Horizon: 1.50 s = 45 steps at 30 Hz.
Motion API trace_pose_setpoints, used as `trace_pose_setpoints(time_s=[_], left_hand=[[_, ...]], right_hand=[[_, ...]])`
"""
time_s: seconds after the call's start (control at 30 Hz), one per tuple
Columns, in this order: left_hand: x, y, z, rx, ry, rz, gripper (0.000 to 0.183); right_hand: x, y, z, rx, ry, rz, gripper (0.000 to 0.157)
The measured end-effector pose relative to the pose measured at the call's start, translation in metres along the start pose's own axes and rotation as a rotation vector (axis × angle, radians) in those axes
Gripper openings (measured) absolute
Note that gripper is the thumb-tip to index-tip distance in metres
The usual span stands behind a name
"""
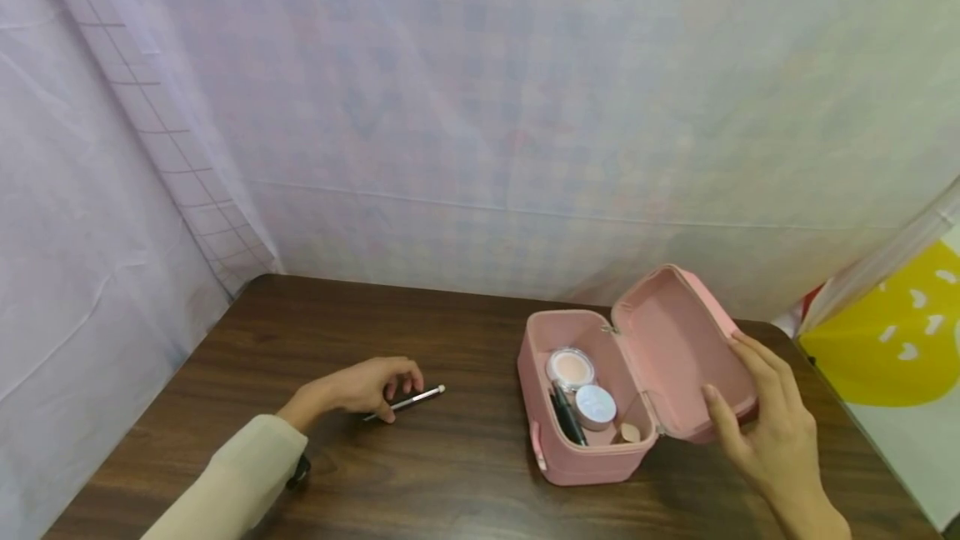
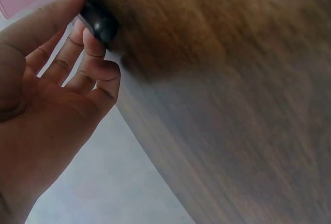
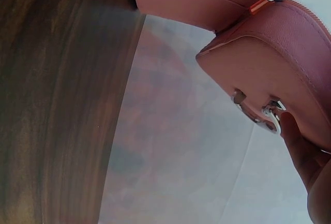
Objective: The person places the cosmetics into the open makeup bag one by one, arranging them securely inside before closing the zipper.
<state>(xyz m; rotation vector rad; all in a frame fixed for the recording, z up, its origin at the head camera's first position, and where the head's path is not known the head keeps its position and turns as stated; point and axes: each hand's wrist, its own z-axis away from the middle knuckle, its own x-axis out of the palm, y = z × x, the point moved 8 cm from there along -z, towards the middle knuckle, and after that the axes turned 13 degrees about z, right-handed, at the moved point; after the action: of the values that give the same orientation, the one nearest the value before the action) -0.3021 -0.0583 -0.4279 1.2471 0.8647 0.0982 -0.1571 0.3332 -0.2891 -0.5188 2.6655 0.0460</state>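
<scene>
A slim makeup brush with a pale tip, silver middle and dark handle is pinched by my left hand, low over the table. In the left wrist view the brush's glossy black end shows beside the fingertips. To the right stands a pink cosmetic case, unzipped, its lid tipped back to the right. My right hand holds the lid's outer edge. In the right wrist view, a finger touches the lid's outside near a metal ring.
Inside the case lie a round compact, a white round container, black pen-like tubes and a small beige item. The brown wooden table meets pale curtains behind. A yellow patterned cloth hangs right.
</scene>
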Motion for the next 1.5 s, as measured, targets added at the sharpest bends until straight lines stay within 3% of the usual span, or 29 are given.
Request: trace_pose_setpoints(time_s=[0.43,0.97,1.5], left_hand=[[-0.002,-0.015,-0.001,-0.053,0.036,0.024,0.029],[-0.003,-0.011,-0.002,0.001,0.033,0.002,0.026],[-0.004,-0.005,-0.007,0.002,0.028,-0.018,0.025]], right_hand=[[-0.001,-0.002,-0.002,-0.004,0.004,-0.003,0.064],[-0.002,-0.005,-0.004,-0.001,-0.005,0.012,0.065],[-0.001,-0.001,-0.001,-0.010,0.006,0.004,0.063]])
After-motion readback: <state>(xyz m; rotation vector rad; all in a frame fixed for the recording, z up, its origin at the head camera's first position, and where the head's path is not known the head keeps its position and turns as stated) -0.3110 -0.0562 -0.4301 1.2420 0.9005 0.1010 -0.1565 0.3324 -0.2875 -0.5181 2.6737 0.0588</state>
